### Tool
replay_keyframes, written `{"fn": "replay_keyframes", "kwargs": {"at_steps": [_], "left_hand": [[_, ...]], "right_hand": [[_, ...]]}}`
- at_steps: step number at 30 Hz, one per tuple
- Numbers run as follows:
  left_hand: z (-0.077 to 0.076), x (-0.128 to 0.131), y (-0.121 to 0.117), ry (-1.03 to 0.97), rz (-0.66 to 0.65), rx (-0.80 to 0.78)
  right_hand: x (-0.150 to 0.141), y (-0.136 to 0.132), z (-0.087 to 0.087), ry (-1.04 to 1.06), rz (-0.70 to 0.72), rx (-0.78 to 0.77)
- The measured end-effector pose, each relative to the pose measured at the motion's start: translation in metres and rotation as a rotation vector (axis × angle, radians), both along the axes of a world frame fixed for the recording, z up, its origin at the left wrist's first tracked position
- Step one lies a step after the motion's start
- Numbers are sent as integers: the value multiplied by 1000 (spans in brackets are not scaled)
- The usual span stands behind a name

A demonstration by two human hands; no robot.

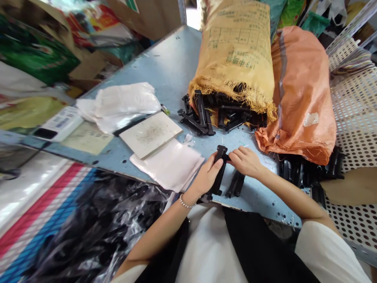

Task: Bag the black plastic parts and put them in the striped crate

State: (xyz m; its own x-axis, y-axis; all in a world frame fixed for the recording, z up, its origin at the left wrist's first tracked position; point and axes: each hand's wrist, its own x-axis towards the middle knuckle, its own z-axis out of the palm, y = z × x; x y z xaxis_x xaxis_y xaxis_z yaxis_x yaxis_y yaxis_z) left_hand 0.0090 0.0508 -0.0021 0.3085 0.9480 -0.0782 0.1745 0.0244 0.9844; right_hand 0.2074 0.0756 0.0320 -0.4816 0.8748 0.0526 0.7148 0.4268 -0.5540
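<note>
My left hand [209,175] is wrapped round a long black plastic part [219,181] with wider ends, held slanting over the table's near edge. Close beside it, my right hand [245,160] is closed, its fingertips pinching a short dark bit at the part's upper side. Whether that bit belongs to the same part or is a second one I cannot tell. Below my right hand, a few more black plastic parts [236,184] lie on the blue table [265,200]. Several similar parts [200,114] spill from the mouth of a yellow woven sack [235,51].
An orange woven sack [306,94] lies at the right, with black parts [297,171] by its mouth. Left of my hands are white plastic bags [167,161], a flat pale board [150,133] and a white box [60,124]. A perforated rack [356,137] stands at the right.
</note>
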Motion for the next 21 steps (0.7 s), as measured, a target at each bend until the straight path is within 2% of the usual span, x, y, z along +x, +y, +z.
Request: {"fn": "replay_keyframes", "kwargs": {"at_steps": [2,5,7,9,12,14,16,19,21], "left_hand": [[4,2,-3,1,-7,-1],[9,4,-8,37,56,82],[11,3,-10,58,70,122],[13,0,-9,73,51,122],[16,-3,-9,94,-7,97],[16,-3,-10,113,-31,109],[14,-1,-14,152,-3,168],[10,1,-18,210,68,263],[8,-1,-17,183,57,252]], "right_hand": [[0,0,3,50,8,-79],[-8,-5,-2,215,-78,-295],[-11,-8,-4,215,-84,-383],[-10,-9,-2,113,-65,-307],[-5,-6,6,-83,-1,-11],[-5,-7,8,-78,33,35],[-9,-9,4,111,-20,-125],[-17,-11,-6,514,-147,-579],[-19,-11,-8,609,-152,-761]]}}
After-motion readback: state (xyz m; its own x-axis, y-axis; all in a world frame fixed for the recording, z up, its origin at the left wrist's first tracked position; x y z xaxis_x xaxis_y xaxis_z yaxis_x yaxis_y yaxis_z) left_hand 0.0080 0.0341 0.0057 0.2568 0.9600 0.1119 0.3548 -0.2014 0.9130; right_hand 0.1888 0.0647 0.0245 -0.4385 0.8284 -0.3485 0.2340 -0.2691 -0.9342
